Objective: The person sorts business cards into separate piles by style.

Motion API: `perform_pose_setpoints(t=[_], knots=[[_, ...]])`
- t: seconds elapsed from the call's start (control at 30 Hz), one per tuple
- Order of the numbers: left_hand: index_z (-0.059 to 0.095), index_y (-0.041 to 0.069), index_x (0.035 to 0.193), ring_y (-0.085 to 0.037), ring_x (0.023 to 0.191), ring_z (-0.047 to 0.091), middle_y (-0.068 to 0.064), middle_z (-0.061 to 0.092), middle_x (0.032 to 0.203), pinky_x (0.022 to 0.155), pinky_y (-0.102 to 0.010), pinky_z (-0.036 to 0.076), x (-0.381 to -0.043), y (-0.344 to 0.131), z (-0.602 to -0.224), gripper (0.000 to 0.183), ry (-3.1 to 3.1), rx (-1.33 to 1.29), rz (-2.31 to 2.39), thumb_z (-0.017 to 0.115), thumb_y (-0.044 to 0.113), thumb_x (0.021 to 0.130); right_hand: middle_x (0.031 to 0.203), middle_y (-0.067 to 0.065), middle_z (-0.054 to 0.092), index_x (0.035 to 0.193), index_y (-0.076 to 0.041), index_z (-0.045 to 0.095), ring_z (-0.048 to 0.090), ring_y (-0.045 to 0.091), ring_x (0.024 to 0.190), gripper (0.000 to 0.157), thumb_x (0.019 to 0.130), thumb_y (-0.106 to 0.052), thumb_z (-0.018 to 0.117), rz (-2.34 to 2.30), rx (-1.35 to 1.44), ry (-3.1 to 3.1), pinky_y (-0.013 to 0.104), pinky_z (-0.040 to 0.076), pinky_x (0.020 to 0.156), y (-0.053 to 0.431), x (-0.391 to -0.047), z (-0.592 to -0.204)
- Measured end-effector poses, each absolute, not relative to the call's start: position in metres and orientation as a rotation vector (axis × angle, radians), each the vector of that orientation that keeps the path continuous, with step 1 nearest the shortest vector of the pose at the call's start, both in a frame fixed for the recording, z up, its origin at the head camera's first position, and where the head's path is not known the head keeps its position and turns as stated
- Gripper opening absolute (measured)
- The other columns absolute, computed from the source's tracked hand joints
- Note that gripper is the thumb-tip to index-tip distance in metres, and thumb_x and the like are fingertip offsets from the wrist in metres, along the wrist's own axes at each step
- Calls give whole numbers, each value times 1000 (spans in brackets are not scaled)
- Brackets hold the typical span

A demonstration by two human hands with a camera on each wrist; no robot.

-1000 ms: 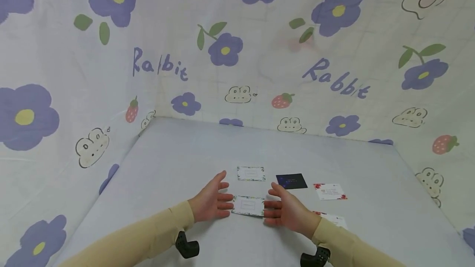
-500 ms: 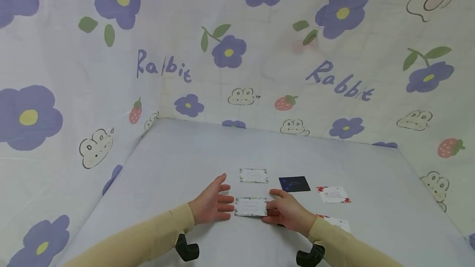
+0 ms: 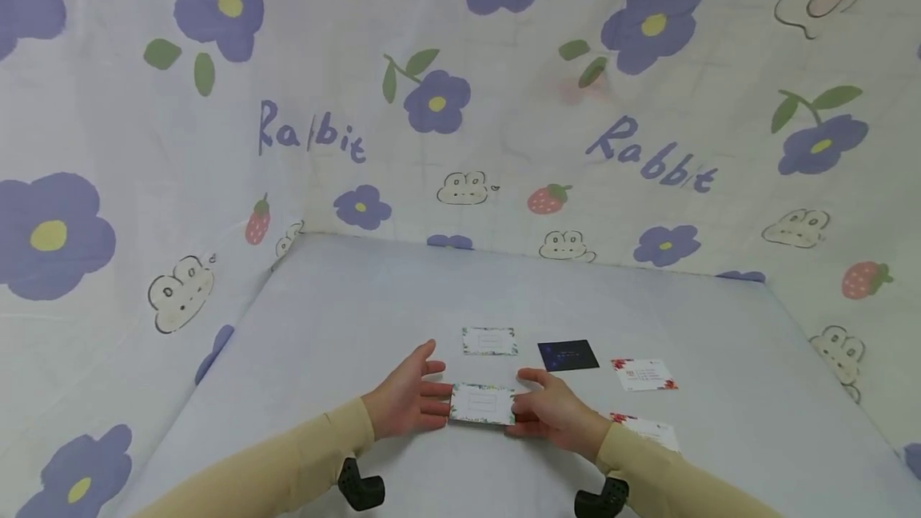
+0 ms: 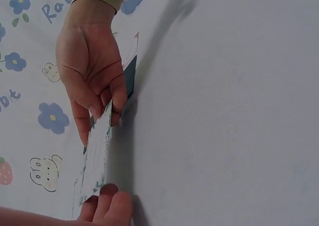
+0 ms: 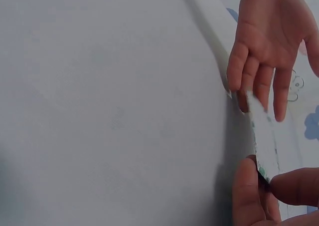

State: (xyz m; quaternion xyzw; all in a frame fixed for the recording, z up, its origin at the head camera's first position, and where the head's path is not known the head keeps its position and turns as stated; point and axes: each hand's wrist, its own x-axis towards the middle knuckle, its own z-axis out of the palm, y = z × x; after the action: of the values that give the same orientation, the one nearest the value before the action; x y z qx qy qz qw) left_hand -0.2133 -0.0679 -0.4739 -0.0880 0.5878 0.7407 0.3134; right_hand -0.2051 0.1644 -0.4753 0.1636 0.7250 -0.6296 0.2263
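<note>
A white business card with a green leafy border (image 3: 482, 404) is held low over the white table (image 3: 345, 302), between both hands. My right hand (image 3: 557, 412) pinches its right end; in the right wrist view the thumb (image 5: 294, 186) lies on one face and fingers on the other. The straight fingers of my left hand (image 3: 403, 396) touch the left end from below, with the left thumb raised off it. A matching leafy card (image 3: 489, 340) lies flat just beyond. The underside of the held card is mostly hidden.
Right of the leafy card lies a black card (image 3: 568, 355), then a white card with red flowers (image 3: 643, 374). Another red-flowered card (image 3: 647, 430) is partly covered by my right wrist. A flower-printed curtain (image 3: 504, 134) closes off the back and sides.
My right fingers, straight a second ago, have bent and the thumb has come down, so that the hand pinches the card's right end. The left hand has hardly moved.
</note>
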Motion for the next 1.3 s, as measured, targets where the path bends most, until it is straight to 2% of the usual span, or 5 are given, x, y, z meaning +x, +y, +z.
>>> perform_pose_setpoints(t=[0.13,0.23,0.5,0.83,1.3], knots=[[16,-3,159,-55,141,41,-40,30,156,116,-66,35,-210,-66,-478,87,1505,-237,1973,30,63,104,113,20,57,155,1,31,61,18,77,70,90,10,57,-1745,426,1977,32,62,69,161,-198,-475],[16,-3,159,-55,142,39,-41,29,156,116,-66,35,-208,-64,-483,86,1487,-245,1997,31,62,105,111,22,61,154,3,31,65,18,80,64,95,5,55,-1754,438,1948,34,63,72,161,-195,-476],[21,-6,157,-53,138,46,-42,36,151,116,-61,39,-210,-58,-485,78,1625,-207,1928,28,54,107,141,37,50,155,7,23,68,26,101,59,106,-16,46,-1823,451,1892,44,61,89,171,-196,-473],[18,-5,159,-50,137,47,-41,33,152,116,-57,40,-205,-44,-468,73,1686,-226,1910,29,47,109,137,33,53,156,7,21,68,19,92,61,107,-20,45,-1826,413,1906,39,62,85,178,-186,-459],[20,-5,159,-53,135,49,-42,36,151,113,-58,43,-191,-46,-473,74,1692,-196,1899,29,48,108,144,34,51,159,3,18,69,29,109,67,106,-26,48,-1647,295,1971,45,59,95,190,-172,-446]])
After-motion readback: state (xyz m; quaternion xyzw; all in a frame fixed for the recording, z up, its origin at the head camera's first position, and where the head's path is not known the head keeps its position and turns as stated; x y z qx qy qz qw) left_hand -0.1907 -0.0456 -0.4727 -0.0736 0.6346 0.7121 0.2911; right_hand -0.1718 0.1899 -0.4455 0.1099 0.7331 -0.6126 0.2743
